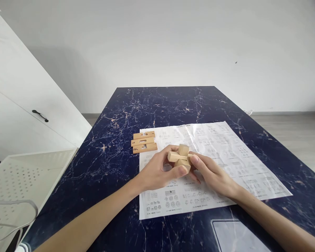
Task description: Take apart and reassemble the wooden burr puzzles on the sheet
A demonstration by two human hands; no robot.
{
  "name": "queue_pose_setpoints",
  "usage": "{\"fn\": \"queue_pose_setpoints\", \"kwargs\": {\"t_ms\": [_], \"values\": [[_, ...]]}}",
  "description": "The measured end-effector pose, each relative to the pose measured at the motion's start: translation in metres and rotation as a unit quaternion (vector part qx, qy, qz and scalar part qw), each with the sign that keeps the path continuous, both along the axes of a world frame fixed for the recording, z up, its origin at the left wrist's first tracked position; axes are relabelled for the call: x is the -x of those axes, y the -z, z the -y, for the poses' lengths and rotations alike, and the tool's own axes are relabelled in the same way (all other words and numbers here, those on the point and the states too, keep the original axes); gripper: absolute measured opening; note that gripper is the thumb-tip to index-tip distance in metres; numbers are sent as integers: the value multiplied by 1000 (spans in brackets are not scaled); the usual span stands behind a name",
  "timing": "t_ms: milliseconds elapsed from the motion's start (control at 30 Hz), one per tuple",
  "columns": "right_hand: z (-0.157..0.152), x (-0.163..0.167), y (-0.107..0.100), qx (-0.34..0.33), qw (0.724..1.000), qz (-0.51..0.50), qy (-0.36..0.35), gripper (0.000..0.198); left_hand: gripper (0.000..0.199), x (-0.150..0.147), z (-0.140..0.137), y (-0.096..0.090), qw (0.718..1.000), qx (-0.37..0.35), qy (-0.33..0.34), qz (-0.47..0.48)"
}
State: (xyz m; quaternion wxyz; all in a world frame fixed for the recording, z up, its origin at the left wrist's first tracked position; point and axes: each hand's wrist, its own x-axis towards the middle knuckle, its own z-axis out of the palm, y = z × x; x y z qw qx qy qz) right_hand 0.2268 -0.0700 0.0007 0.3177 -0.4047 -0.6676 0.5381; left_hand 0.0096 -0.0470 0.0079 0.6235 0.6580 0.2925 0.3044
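Note:
A wooden interlocking puzzle [183, 159] made of crossed pale blocks is held between both hands above the printed sheet. My left hand [161, 168] wraps it from the left, thumb along its near side and fingers behind. From the right, my right hand [212, 171] grips it, with the thumb pressed on its right end and the other fingers underneath. Under the hands lies a large white instruction sheet [225, 147] with rows of small printed diagrams. Several block faces are hidden by the fingers.
Three flat wooden pieces with cut-outs and handwritten numbers [143, 142] lie at the sheet's left edge. A pale rectangular thing [238, 236] is at the near edge of the dark blue marbled table [157, 105]. A perforated white stand [18, 178] and white cabinet [21, 87] stand left.

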Motion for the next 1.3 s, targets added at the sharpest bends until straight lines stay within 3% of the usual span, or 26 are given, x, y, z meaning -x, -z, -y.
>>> {"fn": "queue_pose_setpoints", "kwargs": {"t_ms": [100, 233, 333, 433, 633, 867, 967, 1133, 1300], "values": [[0, 0, 2, -19, 998, 36, 38, 56, 59, -1, 2, 0, 1000, -7, -15, -20], [1, -1, 3, -63, 991, 75, 95, 57, 50, -5, 4, 3, 988, -51, -107, -99], [0, -2, -2, -3, 998, 57, 33, 57, 52, -6, 2, 4, 984, -53, -127, -116], [-2, -4, -6, 52, 998, 32, -3, 52, 59, -5, -1, 5, 990, -36, -104, -87], [-3, -4, -10, 66, 998, 5, 7, 52, 58, -3, -3, 2, 992, -55, -77, -79], [-3, -3, -11, 60, 998, 3, 10, 54, 58, -6, 0, 2, 967, -121, -157, -160], [-2, -3, -8, 42, 999, 22, 13, 49, 62, -5, 1, 5, 958, -154, -135, -201], [-2, -5, -7, 17, 998, 52, 10, 50, 93, -1, -1, 2, 965, -141, -83, -204], [-4, -10, -9, 87, 995, 3, -50, 48, 83, 5, -8, -3, 977, -117, -47, -170]]}}
